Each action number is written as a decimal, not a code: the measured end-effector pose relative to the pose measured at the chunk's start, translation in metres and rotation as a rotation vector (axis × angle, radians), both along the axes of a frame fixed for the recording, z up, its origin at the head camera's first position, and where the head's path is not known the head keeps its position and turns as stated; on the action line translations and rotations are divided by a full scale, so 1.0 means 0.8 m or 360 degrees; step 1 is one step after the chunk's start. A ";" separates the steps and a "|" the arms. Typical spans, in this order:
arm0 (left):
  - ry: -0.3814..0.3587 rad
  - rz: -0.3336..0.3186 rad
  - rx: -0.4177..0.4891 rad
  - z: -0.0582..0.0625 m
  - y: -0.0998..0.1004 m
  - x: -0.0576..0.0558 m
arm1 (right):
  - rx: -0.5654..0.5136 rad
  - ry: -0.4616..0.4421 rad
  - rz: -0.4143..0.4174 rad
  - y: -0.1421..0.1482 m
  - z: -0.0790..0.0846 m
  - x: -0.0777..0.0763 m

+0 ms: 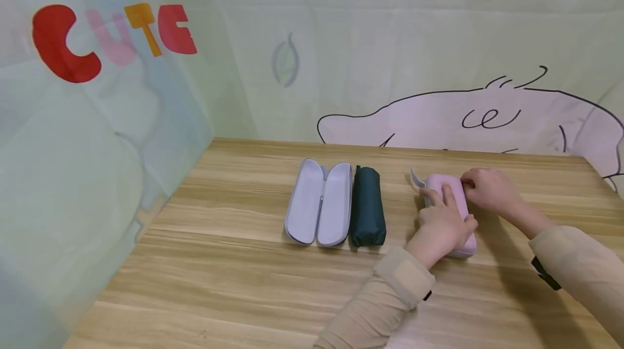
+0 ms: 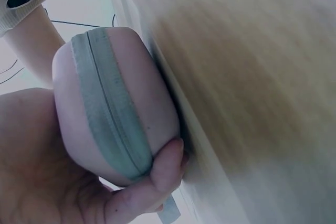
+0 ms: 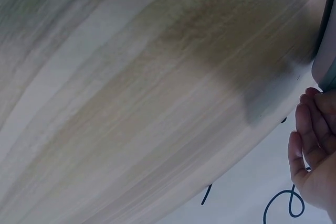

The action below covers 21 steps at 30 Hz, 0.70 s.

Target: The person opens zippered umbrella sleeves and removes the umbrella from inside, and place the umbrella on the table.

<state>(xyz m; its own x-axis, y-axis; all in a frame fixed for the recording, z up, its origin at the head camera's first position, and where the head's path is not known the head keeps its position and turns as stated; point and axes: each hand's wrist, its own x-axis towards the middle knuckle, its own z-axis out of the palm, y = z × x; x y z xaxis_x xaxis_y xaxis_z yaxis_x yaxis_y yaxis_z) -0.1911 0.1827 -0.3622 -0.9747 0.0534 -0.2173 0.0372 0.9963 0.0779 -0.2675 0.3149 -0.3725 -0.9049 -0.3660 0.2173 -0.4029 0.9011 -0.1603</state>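
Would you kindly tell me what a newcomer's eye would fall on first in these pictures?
Most likely the colourful letters spelling CUTE on the backdrop, at the head view's upper left. Next comes the pink case at right on the wooden table, gripped by the left hand, the right hand at its edge. To its left, an open pale case lies beside a dark green pouch.
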 end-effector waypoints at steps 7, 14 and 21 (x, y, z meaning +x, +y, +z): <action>-0.0006 -0.0013 0.0026 -0.001 -0.001 -0.003 | 0.0003 0.0004 0.0021 0.003 0.000 0.003; -0.0052 -0.0041 0.0033 0.001 -0.002 -0.004 | -0.0005 0.0023 0.0050 0.006 -0.001 0.006; -0.0147 -0.0077 0.0069 0.010 -0.008 -0.008 | 0.0002 -0.0038 0.0048 0.007 -0.001 0.008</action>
